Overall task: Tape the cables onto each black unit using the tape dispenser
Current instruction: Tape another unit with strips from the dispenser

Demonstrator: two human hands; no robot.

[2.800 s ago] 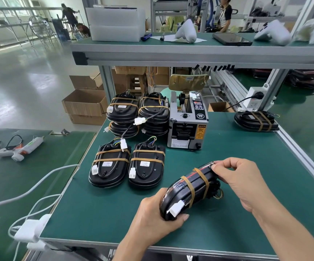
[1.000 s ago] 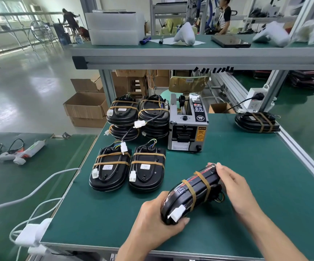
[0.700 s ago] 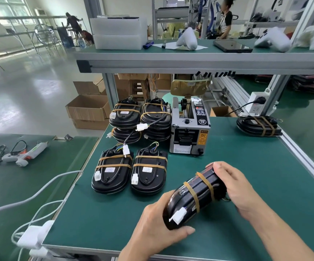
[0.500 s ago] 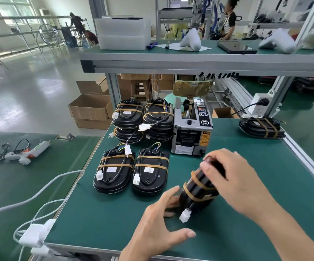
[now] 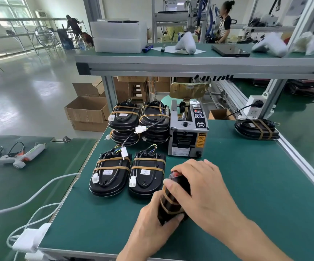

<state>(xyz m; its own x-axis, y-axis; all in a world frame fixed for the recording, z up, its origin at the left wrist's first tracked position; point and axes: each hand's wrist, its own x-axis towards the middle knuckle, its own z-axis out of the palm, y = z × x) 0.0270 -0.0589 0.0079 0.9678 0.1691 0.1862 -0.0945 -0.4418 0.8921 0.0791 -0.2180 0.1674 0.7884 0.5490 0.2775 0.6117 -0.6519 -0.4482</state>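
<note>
Far to the left of the grip, on the neighbouring desk, lies a white glue gun. Nearer, just left of both hands, two taped black units lie flat side by side, long axes running away from the person, with two stacks of taped units beyond them. The left hand grips the near end of the black unit being worked on, its fingers curled round the lower edge from the left. That unit stands on its side edge between the two hands, its long axis pointing away from the person toward the tape dispenser, with two tan tape bands already round its middle. The right hand wraps over the unit's top and far end from the right, fingers curled down across it, so both hands are holding the same piece. The nearest flat unit lies just to the left of it, and the left hand is the nearer one to that row; judging by this, the unit needs tipping leftward and down beside the row. Far to the right, well apart, one more taped unit rests near the desk's edge.
</note>
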